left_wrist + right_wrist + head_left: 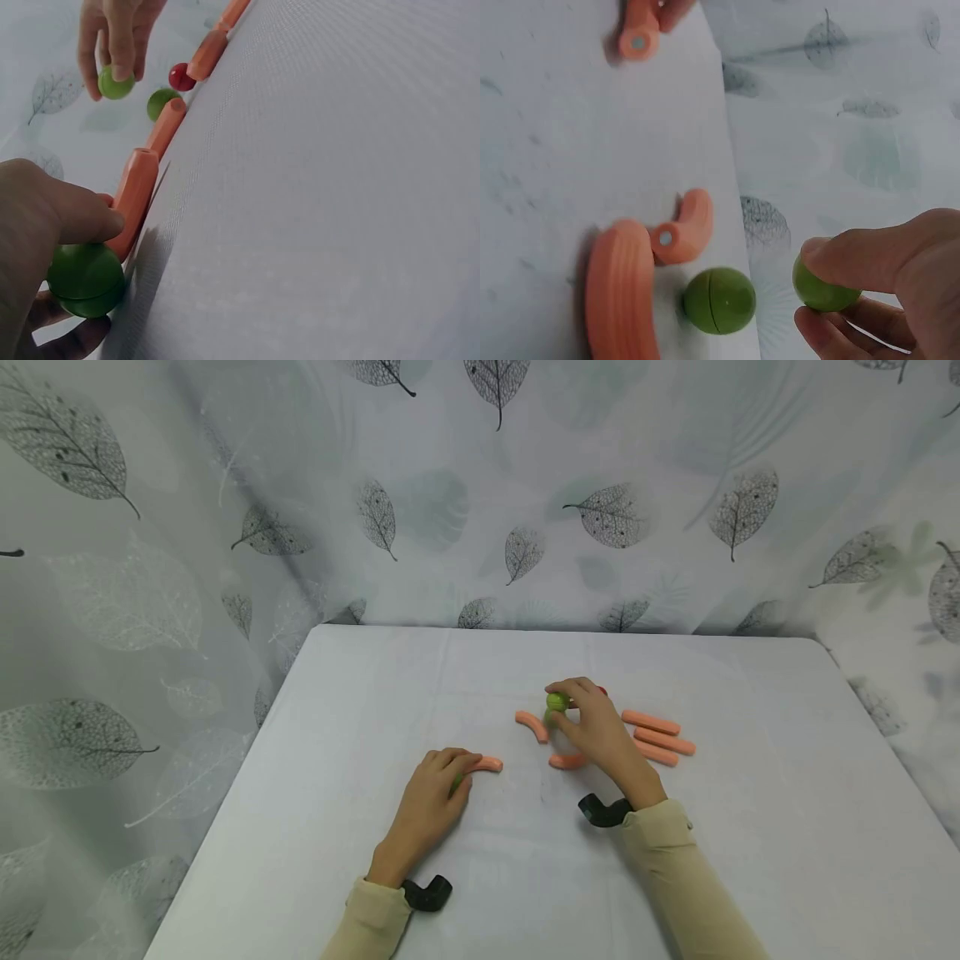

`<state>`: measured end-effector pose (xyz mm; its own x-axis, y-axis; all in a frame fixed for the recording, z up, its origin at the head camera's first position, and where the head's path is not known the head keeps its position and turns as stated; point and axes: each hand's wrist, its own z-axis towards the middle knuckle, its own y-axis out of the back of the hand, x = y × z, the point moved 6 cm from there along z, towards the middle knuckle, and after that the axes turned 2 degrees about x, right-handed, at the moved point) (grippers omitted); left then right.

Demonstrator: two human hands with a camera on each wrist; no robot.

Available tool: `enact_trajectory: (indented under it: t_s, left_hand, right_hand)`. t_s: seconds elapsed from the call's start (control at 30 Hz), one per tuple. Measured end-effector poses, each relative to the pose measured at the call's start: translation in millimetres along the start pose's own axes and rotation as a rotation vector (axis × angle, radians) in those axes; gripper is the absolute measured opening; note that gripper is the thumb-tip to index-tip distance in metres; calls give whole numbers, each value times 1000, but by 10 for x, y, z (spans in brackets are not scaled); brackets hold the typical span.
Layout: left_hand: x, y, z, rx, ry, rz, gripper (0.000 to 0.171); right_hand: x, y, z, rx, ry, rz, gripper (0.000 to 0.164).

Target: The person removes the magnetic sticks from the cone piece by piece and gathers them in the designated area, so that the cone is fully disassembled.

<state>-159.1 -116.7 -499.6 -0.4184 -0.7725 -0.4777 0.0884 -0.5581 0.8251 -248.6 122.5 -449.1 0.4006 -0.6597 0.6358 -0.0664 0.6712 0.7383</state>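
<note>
My right hand pinches a light green ball between thumb and fingertips, above the table. Beneath it, a second green ball with a seam round it rests on the tabletop. A red ball shows just behind that hand. Farther left, my left hand is low over the table, thumb and fingers round a darker green ball. A curved orange rod lies at its fingertips; whether they touch it is unclear.
Two more curved orange rods, one to the left and one in front, lie near my right hand. Several straight orange rods lie together to its right. The white table ends at a leaf-print curtain.
</note>
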Motion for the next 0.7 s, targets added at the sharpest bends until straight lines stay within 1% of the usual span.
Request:
enact_trajectory:
  t_s: [0.1, 0.17, 0.23, 0.33, 0.43, 0.5, 0.6, 0.7]
  left_hand:
    - [1, -3, -18, 6, -1, -8, 34]
    - [0, 1, -29, 7, 1, -15, 38]
    - [9, 1, -34, 8, 4, -14, 41]
    - [27, 4, -36, 2, 5, 2, 43]
    - [57, 7, -40, -6, 2, 29, 45]
    - [80, 12, -45, -4, 3, 52, 46]
    - [113, 28, -49, 5, 17, 69, 45]
    - [134, 60, -41, 3, 30, 65, 39]
  right_hand:
    - [-76, 26, 65, 12, 4, -15, 39]
    - [-122, 39, 107, 30, 3, -47, 40]
    - [-159, 46, 151, 53, 6, -101, 41]
    - [-203, 56, 220, 80, 10, -213, 43]
    - [-237, 56, 282, 96, 18, -320, 43]
    - [-263, 49, 312, 108, 15, -368, 42]
    - [-301, 31, 339, 131, 5, -405, 41]
    - [-331, 14, 357, 155, -4, -423, 41]
